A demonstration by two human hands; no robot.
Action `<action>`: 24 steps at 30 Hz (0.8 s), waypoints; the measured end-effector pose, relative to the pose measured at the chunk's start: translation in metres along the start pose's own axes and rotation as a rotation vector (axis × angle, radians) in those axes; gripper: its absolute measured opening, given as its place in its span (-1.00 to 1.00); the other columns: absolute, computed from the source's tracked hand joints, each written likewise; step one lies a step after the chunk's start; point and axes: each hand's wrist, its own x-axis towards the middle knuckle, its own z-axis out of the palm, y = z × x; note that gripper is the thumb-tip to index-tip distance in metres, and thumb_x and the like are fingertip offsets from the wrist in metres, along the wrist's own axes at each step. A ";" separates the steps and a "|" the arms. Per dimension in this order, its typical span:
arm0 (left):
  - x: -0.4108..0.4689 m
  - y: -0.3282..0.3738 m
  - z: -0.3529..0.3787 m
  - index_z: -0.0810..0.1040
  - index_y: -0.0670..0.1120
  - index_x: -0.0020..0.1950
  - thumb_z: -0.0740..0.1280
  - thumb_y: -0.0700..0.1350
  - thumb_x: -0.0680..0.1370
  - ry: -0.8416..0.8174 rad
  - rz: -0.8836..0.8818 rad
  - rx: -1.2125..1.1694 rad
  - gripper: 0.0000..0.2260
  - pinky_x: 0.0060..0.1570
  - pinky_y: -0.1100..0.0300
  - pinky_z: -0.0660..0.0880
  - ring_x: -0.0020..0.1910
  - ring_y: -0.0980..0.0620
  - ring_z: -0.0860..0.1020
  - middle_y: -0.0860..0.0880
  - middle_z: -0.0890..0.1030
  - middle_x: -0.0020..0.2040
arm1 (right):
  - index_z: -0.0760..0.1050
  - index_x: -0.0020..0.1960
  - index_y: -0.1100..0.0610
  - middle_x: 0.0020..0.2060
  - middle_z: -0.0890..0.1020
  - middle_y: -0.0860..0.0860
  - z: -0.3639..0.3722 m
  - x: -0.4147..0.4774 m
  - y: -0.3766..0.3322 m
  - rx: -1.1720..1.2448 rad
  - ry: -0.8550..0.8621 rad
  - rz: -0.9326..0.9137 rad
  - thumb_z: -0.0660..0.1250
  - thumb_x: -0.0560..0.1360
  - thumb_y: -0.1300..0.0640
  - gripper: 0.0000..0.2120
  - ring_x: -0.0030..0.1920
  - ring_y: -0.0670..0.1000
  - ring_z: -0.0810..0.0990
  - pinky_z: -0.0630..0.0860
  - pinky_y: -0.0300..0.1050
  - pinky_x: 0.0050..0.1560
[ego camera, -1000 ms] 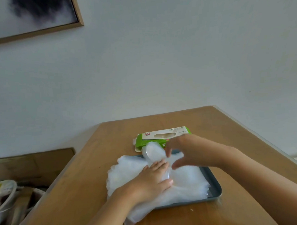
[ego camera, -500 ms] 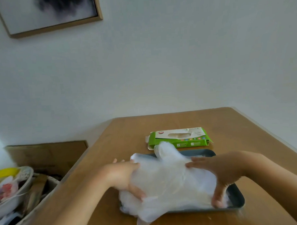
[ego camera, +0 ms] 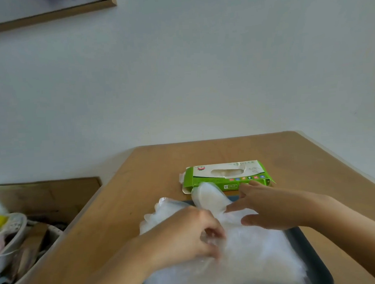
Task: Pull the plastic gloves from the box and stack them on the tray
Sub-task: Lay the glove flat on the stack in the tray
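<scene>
Head view: plastic gloves (ego camera: 251, 257) lie in a loose translucent heap on the dark tray (ego camera: 311, 254). The heap's long axis runs from the tray's near end to its far end. One rounded glove lobe stands up at the far end, pointing at the box (ego camera: 226, 175), and crumpled ends spill over the tray's far-left edge.

The left hand (ego camera: 182, 236) sits over the left part of the tray, its fingers curled and pinching the top plastic. The right hand (ego camera: 271, 209) rests on the heap near the tray's far right, fingers straight and spread apart.

Just beyond the tray lies the green and white box, flat, its long side across. Tray and box sit on a wooden table (ego camera: 151, 175) against a pale wall (ego camera: 179, 77). Well left of the tray, below the table edge, are a bowl (ego camera: 12, 231) and cardboard (ego camera: 45, 195). A picture frame (ego camera: 47, 12) hangs high up to the left.
</scene>
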 end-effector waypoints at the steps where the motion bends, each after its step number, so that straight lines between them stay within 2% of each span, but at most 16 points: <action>1: -0.002 0.000 0.003 0.57 0.28 0.14 0.41 0.23 0.39 0.004 -0.007 0.035 -0.68 -0.04 0.48 0.31 -0.05 0.46 0.39 0.31 0.53 -0.06 | 0.11 0.43 -0.38 0.25 0.29 -0.06 -0.001 0.002 -0.001 -0.007 0.004 -0.001 0.10 0.63 -0.06 -0.57 0.41 -0.01 0.12 0.20 0.10 0.38; 2: -0.002 -0.002 0.006 0.52 0.36 0.13 0.37 0.31 0.35 0.004 -0.024 0.068 -0.64 0.03 0.37 0.34 0.03 0.38 0.41 0.35 0.53 -0.01 | 0.09 0.44 -0.39 0.29 0.27 -0.04 -0.001 0.004 -0.001 -0.006 0.009 -0.005 0.09 0.64 -0.03 -0.56 0.43 0.01 0.10 0.19 0.11 0.39; 3: -0.002 -0.004 0.007 0.50 0.39 0.14 0.36 0.32 0.34 -0.010 -0.043 0.063 -0.62 0.07 0.34 0.32 0.08 0.33 0.41 0.37 0.52 0.04 | 0.07 0.44 -0.40 0.31 0.26 -0.04 -0.001 0.007 -0.001 0.002 0.015 -0.012 0.09 0.64 -0.01 -0.54 0.45 0.02 0.09 0.19 0.12 0.40; 6: 0.000 -0.008 0.008 0.54 0.24 0.22 0.45 0.14 0.42 -0.086 -0.020 -0.065 -0.63 0.05 0.61 0.14 0.13 0.42 0.35 0.37 0.47 0.14 | -0.02 0.44 -0.43 0.19 0.25 -0.07 -0.003 0.018 0.002 0.051 0.046 -0.044 0.12 0.63 -0.03 -0.48 0.39 0.02 0.16 0.26 0.05 0.35; 8: 0.001 -0.010 0.006 0.50 0.22 0.30 0.47 0.11 0.42 -0.114 -0.019 -0.108 -0.55 0.07 0.68 0.07 0.17 0.45 0.31 0.40 0.41 0.21 | -0.04 0.44 -0.44 0.10 0.21 -0.07 -0.005 0.026 0.005 0.065 0.063 -0.051 0.17 0.59 -0.10 -0.44 0.36 0.01 0.16 0.28 0.03 0.31; 10: 0.003 -0.013 0.004 0.40 0.23 0.39 0.48 0.11 0.41 -0.136 -0.032 -0.130 -0.43 0.06 0.74 -0.01 0.27 0.46 0.22 0.40 0.33 0.33 | 0.02 0.44 -0.41 0.06 0.22 -0.08 -0.007 0.034 0.008 0.062 0.068 -0.051 0.25 0.54 -0.17 -0.41 0.32 0.00 0.18 0.30 0.01 0.27; 12: 0.006 -0.017 0.002 0.25 0.28 0.46 0.49 0.16 0.39 -0.158 -0.013 -0.090 -0.30 0.06 0.76 -0.20 0.33 0.49 0.03 0.39 0.16 0.44 | 0.16 0.42 -0.37 0.01 0.28 -0.10 -0.011 0.043 0.009 0.087 0.067 -0.060 0.32 0.48 -0.20 -0.42 0.20 -0.03 0.26 0.32 -0.08 0.18; 14: 0.011 -0.022 -0.001 0.10 0.31 0.50 0.49 0.22 0.34 -0.178 0.001 -0.004 -0.16 0.21 0.54 -0.41 0.35 0.48 -0.24 0.38 -0.05 0.48 | 0.29 0.37 -0.34 -0.04 0.33 -0.12 -0.015 0.050 0.012 0.129 0.070 -0.067 0.37 0.45 -0.20 -0.47 0.09 -0.06 0.33 0.33 -0.15 0.09; 16: 0.017 -0.029 -0.001 -0.03 0.28 0.54 0.48 0.29 0.30 -0.179 0.023 0.078 -0.04 0.34 0.24 -0.44 0.36 0.38 -0.41 0.34 -0.21 0.49 | 0.37 0.32 -0.34 -0.05 0.40 -0.14 -0.019 0.055 0.016 0.155 0.062 -0.082 0.38 0.43 -0.20 -0.52 0.00 -0.11 0.41 0.34 -0.24 0.00; 17: 0.020 -0.032 -0.002 -0.07 0.26 0.55 0.48 0.31 0.29 -0.175 0.036 0.099 0.00 0.40 0.16 -0.43 0.38 0.34 -0.43 0.31 -0.23 0.51 | 0.39 0.29 -0.35 -0.08 0.41 -0.16 -0.021 0.057 0.018 0.165 0.057 -0.094 0.38 0.43 -0.21 -0.55 -0.07 -0.16 0.43 0.33 -0.28 -0.06; 20: 0.028 -0.041 -0.002 -0.08 0.28 0.54 0.46 0.32 0.29 -0.174 -0.030 0.037 -0.01 0.44 0.09 -0.37 0.44 0.28 -0.38 0.33 -0.19 0.52 | 0.48 0.20 -0.33 -0.14 0.47 -0.18 -0.028 0.061 0.025 0.244 0.087 -0.098 0.35 0.45 -0.21 -0.68 -0.16 -0.17 0.45 0.34 -0.29 -0.14; 22: 0.031 -0.048 -0.004 -0.03 0.24 0.55 0.43 0.33 0.32 -0.174 -0.092 0.021 -0.06 0.50 0.05 -0.28 0.49 0.24 -0.30 0.28 -0.12 0.54 | 0.54 0.15 -0.25 -0.12 0.52 -0.19 -0.034 0.066 0.035 0.333 0.205 -0.075 0.32 0.50 -0.14 -0.77 -0.14 -0.14 0.50 0.42 -0.27 -0.09; 24: 0.035 -0.056 -0.007 0.00 0.19 0.55 0.36 0.36 0.35 -0.161 -0.111 0.046 -0.11 0.49 0.11 -0.29 0.51 0.23 -0.26 0.20 -0.09 0.57 | 0.60 0.07 -0.16 -0.14 0.54 -0.19 -0.035 0.076 0.049 0.335 0.367 -0.036 0.31 0.53 -0.02 -0.84 -0.11 -0.10 0.53 0.44 -0.27 -0.09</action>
